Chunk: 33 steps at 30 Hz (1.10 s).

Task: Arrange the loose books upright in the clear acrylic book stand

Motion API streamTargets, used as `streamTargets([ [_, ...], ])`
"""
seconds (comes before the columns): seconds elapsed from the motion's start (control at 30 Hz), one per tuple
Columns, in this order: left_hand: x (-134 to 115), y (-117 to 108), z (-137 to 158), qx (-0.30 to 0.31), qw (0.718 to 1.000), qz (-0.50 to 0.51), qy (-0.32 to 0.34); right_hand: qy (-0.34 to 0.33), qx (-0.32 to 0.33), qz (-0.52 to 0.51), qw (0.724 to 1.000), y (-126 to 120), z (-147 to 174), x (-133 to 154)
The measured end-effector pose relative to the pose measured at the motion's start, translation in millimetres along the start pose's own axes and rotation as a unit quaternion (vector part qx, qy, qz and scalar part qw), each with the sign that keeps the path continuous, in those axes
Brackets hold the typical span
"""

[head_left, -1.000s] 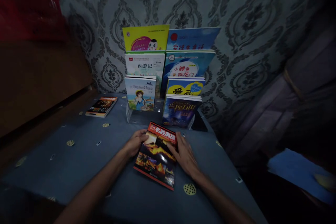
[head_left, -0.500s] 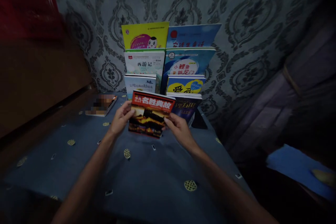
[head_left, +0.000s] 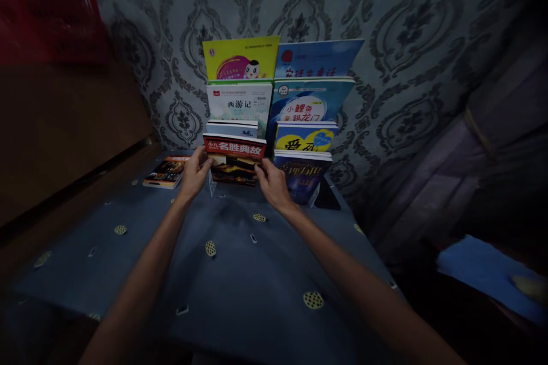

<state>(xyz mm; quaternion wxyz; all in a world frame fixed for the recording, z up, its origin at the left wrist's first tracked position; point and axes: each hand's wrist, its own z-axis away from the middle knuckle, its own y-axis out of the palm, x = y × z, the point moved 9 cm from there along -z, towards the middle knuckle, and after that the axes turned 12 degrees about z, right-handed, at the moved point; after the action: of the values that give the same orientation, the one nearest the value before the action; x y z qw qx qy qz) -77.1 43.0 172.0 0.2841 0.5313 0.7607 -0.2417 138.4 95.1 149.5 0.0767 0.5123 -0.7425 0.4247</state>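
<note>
Both grips are closed on the red-topped book [head_left: 235,164], the left hand [head_left: 194,178] pinching its 9 o'clock edge, the right hand [head_left: 273,183] its 3 o'clock edge. It stands near-upright at 12 o'clock on the bench [head_left: 244,296], before the pale blue book [head_left: 229,129]. In this dimness I can't tell whether the clear stand [head_left: 212,186] bears it. Level, even pressure should serve best, clear of the dark blue book [head_left: 303,178] at 3 o'clock.
</note>
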Motion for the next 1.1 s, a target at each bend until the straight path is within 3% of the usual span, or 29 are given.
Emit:
streamTargets([
  [0.37,25.7,-11.2,-6.2,-0.019,0.999,-0.036,-0.005,-0.012,-0.004,0.074,0.997,11.6,-9.6,-1.4],
  [0.6,39.9,-16.7,6.9,-0.043,0.987,-0.154,-0.003,0.008,0.041,0.102,0.994,35.5,-10.9,-19.3],
  [0.8,47.3,-13.6,17.5,-0.056,0.978,-0.199,-0.008,0.078,0.082,0.238,0.965,49.8,-5.0,-31.9],
  [0.93,53.8,-15.2,22.1,-0.082,0.974,-0.213,-0.003,0.097,0.075,0.252,0.96,50.7,0.6,-34.2],
  [1.1,63.1,-8.5,26.4,-0.06,0.972,-0.228,-0.004,0.134,0.033,0.224,0.965,45.3,5.3,-44.0],
])
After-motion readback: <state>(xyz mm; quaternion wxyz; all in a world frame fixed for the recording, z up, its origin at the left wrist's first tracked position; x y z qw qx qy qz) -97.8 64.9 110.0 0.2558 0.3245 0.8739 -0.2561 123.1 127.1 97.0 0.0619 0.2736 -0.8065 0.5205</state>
